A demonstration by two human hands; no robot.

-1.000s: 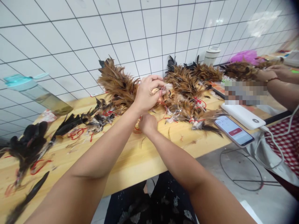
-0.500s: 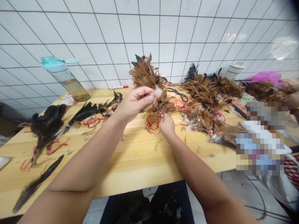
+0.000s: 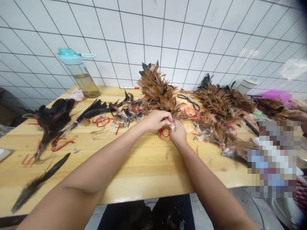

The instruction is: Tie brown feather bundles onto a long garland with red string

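Both hands are pinching the brown feather bundle [image 3: 157, 91] at its base: left hand [image 3: 155, 120] gripping quills, right hand [image 3: 178, 134] grasping red string [image 3: 165, 132]; tension matters.

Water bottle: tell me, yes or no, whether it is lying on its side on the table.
No, the water bottle stands upright at the back of the table, near the tiled wall.

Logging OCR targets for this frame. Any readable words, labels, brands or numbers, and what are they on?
None can be read.
Water bottle: no print shows on it.
Red and white marker by the wall: any lettering is too small to tell.
Pixelated patch at the right table edge: blurred out, unreadable.
Wall tiles, wooden table, brown feather bundle at the hands: no text.
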